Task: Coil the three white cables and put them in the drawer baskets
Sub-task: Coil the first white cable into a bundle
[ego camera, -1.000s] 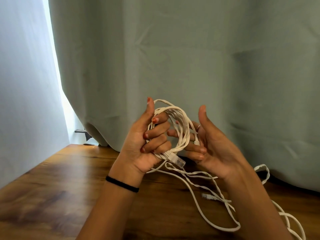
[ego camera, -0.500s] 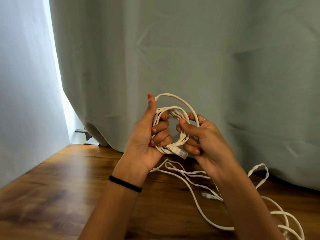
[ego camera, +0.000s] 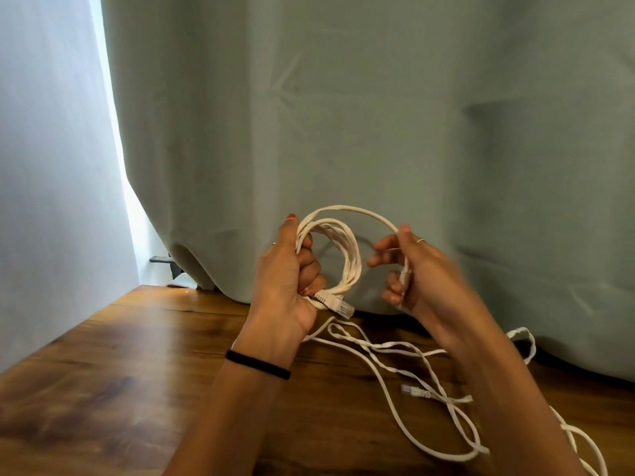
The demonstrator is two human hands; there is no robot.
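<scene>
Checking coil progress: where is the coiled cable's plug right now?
In the head view, the plug sticks out at the bottom of the coil, just below the left hand gripping it, above the wooden table.

Grey-green curtain fills most of the back, hanging in broad folds with creases, its hem resting on the table at the rear. A second, paler curtain hangs on the left side. Between the two, a narrow bright gap lets daylight in, widening toward the bottom. Small dark bracket shows low in that gap, just beside the curtain hem. Wooden table below, brown with darker grain streaks, a soft sheen from the light along its left part. Dark shadow under the hem at right.
</scene>
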